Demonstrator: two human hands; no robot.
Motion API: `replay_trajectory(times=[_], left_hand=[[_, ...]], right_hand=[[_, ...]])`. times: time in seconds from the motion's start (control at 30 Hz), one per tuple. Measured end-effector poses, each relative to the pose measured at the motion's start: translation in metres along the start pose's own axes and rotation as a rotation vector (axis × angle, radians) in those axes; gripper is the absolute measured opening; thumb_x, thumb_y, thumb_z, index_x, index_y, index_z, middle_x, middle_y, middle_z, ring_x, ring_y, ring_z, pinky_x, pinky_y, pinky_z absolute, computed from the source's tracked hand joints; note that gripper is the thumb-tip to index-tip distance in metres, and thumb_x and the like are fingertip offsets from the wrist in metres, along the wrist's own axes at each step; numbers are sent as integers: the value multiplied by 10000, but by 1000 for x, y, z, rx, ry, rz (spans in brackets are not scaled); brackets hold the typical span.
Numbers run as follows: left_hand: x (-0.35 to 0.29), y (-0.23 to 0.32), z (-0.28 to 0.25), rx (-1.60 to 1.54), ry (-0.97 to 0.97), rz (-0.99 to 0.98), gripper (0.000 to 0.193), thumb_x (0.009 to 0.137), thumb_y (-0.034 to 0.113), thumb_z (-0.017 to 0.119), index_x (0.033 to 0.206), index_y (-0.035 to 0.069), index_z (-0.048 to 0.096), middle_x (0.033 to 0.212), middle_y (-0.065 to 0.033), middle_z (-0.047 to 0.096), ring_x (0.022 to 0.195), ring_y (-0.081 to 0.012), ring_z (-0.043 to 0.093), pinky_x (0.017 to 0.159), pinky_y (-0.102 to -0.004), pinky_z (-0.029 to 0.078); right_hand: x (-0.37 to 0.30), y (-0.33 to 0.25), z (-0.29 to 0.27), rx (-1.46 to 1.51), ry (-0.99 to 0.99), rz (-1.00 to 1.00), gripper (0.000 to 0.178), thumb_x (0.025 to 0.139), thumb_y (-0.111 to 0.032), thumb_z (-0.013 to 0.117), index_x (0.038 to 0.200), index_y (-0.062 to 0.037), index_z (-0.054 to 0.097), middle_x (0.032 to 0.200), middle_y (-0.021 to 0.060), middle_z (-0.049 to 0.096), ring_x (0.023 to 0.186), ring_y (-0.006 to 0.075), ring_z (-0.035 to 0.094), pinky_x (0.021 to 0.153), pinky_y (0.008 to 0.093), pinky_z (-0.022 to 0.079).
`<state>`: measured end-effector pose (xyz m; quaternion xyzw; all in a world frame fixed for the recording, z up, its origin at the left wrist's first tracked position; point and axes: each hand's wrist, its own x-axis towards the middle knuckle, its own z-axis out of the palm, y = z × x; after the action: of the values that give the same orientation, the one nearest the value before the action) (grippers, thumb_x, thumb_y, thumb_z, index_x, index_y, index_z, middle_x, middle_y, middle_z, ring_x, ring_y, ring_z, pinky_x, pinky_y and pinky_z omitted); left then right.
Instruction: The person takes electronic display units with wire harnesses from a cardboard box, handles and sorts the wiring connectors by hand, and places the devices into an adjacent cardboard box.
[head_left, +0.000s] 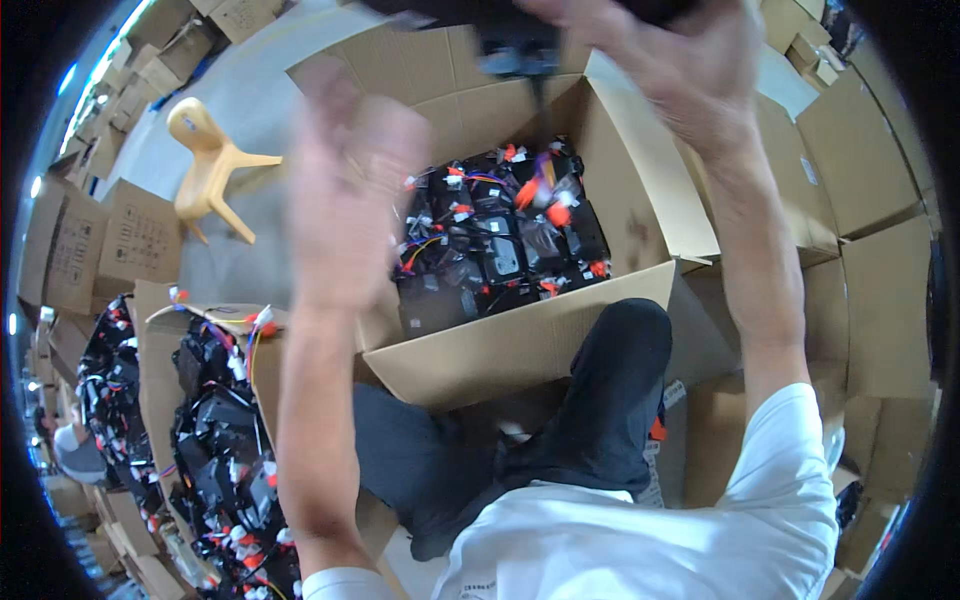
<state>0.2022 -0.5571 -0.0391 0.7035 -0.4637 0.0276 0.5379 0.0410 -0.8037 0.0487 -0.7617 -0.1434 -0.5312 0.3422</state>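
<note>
We note the large open carton [515,335] before the knees, its flaps splayed outward; we judge that a forearm brushing one could tip or shift it. Beside it, at the left, a narrower carton [158,375] is heaped with wired black parts, and loose leads near its rim could snag a passing sleeve. The right hand [665,65], raised above the large carton, appears to grasp a black unit [515,60] at the upper edge, partly out of view; a weak hold could drop it onto the packed black devices [502,258] below. The left hand [360,155] is blurred over the left flap; we cannot tell its finger posture. Smallest, orange connectors [558,213] appear to dangle below the unit; catching there could strain their wires.
</note>
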Motion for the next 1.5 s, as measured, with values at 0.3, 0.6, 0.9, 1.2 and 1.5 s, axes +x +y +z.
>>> replay_trajectory(times=[0.3, 0.6, 0.9, 1.2, 1.5], left_hand=[[-40, -101, 0, 288, -11, -181, 384, 1067, 185, 837, 1384, -18, 763, 1369, -236, 771, 1217, -443, 763, 1052, -513, 604], [-69, -123, -14, 574, -111, 8, 269, 1034, 210, 807, 1248, 47, 789, 1223, -157, 779, 1138, -385, 761, 995, -525, 594], [-95, -124, -46, 593, 9, -59, 294, 986, 279, 849, 1142, 51, 749, 1171, -154, 741, 1166, -354, 741, 1037, -507, 567], [-267, -41, -404, 1138, 155, -510, 421, 963, 85, 811, 1371, -18, 790, 1402, -253, 784, 1340, -428, 736, 1183, -500, 567], [-370, -47, -553, 1526, 69, -892, 467, 973, 378, 837, 1196, -31, 828, 1037, -323, 835, 1007, -506, 829, 928, -601, 652]], right_hand=[[-124, 24, -43, -416, -673, 891, 777, 866, -280, 1043, 1505, -27, 681, 1216, 103, 813, 1140, 185, 758, 1041, 366, 613], [-346, 175, 132, 162, -849, 1899, 766, 952, -384, 986, 1553, -8, 696, 1351, 143, 809, 1213, 256, 764, 1103, 411, 583], [-466, 203, 111, -243, -1436, 1305, 776, 928, -527, 968, 1371, 83, 785, 1226, 245, 843, 1103, 352, 819, 983, 463, 645], [-375, 221, 55, -437, -1260, 977, 606, 941, -451, 924, 1182, 91, 802, 959, 216, 834, 897, 322, 814, 860, 465, 635], [-284, 129, 115, -46, -1208, 818, 431, 1017, -282, 868, 1242, 78, 791, 1044, 172, 843, 958, 229, 800, 914, 397, 642]])
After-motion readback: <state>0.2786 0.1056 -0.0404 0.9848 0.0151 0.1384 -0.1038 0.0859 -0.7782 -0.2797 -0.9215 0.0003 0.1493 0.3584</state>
